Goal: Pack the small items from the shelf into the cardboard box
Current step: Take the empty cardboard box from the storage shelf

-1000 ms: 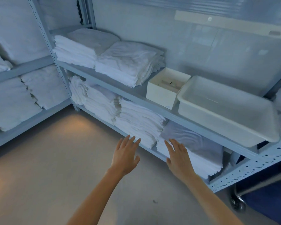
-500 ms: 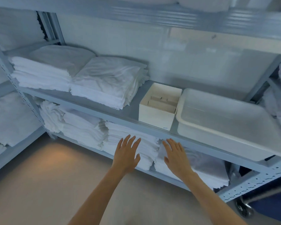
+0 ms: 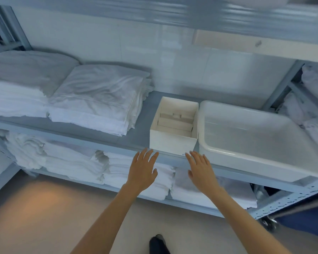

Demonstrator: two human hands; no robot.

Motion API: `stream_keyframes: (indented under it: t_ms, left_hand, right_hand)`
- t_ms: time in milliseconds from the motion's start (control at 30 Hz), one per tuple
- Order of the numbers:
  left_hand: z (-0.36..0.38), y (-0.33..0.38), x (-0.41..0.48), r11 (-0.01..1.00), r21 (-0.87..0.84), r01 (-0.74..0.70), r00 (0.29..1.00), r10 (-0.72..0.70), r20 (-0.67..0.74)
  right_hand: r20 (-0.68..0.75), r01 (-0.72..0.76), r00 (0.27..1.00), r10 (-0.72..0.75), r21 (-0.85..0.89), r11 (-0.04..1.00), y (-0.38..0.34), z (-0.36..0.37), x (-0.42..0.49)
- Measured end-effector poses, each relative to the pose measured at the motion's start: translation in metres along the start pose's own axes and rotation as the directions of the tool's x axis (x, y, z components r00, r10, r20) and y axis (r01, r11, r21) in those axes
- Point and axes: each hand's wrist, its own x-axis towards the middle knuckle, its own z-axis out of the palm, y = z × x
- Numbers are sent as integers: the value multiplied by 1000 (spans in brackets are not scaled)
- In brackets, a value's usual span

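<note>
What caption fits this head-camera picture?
Left hand and right hand reach toward a white box between folded linen and a tub on a grey shelf.

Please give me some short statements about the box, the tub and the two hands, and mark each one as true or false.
1. The box stands on the shelf between the linen and the tub. True.
2. The left hand grips the box. False: its fingers are straight, in front of the box, and it holds nothing.
3. The tub lies on the floor. False: it stands on the shelf, right beside the box.
4. The right hand is open. True.
5. The box is open on top. True.
</note>
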Motion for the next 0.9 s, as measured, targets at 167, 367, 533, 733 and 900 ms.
stream_keyframes:
  t_ms: [167, 367, 533, 733, 900]
  left_hand:
    - [3, 4, 59, 998, -26, -51, 999, 50, -19]
    - [16, -1, 129, 998, -7, -60, 998, 60, -21]
    - [32, -14, 163, 996, 27, -86, 993, 84, 79]
    - [42, -18, 171, 994, -30, -104, 993, 106, 44]
    - [43, -37, 170, 989, -36, -142, 989, 143, 45]
  right_hand:
    - [-73, -2, 997, 3, 7, 1000, 11, 5, 50]
    - [-91, -21, 996, 16, -57, 998, 34, 14, 105]
    - [-4, 4, 1000, -4, -123, 992, 51, 25, 134]
    - [75, -45, 996, 51, -74, 996, 42, 43, 144]
    - [-19, -21, 1000, 19, -113, 993, 24, 33, 141]
